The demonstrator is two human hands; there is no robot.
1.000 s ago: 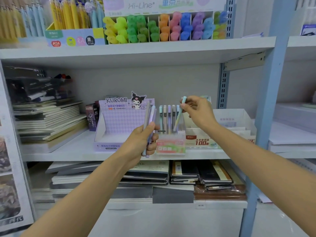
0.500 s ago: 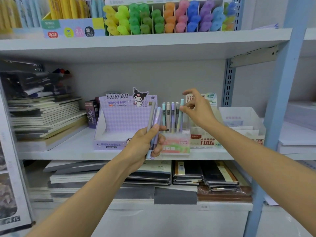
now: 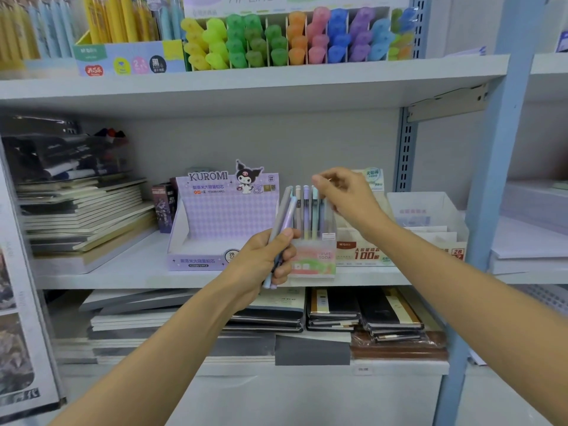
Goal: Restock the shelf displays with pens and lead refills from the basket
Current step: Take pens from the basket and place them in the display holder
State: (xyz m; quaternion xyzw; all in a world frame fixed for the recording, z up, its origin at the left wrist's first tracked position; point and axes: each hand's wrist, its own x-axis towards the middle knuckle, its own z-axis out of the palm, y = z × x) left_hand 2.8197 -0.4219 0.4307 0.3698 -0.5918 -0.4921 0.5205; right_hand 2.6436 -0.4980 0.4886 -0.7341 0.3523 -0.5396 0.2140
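My left hand (image 3: pixel 264 256) grips a small bunch of pens (image 3: pixel 284 216), grey, lilac and pale blue, held upright in front of the middle shelf. Just behind it stands a small pastel pen display box (image 3: pixel 313 261) with several pens (image 3: pixel 307 210) upright in it, a teal one (image 3: pixel 315 207) at the right of the row. My right hand (image 3: pixel 347 198) hovers over the tops of those pens with loosely curled fingers and holds nothing. The basket is out of view.
A purple Kuromi lead display (image 3: pixel 224 216) stands left of the pen box, a lead refill box (image 3: pixel 365 253) and a white carton (image 3: pixel 427 210) to its right. Notebooks (image 3: pixel 83 216) are stacked at left and below. Highlighters (image 3: pixel 295 38) fill the upper shelf. A blue upright (image 3: pixel 491 179) bounds the right.
My right hand lowered the teal pen into the display box, let go of it and lifted slightly. My left hand kept its bunch of pens, nearly still.
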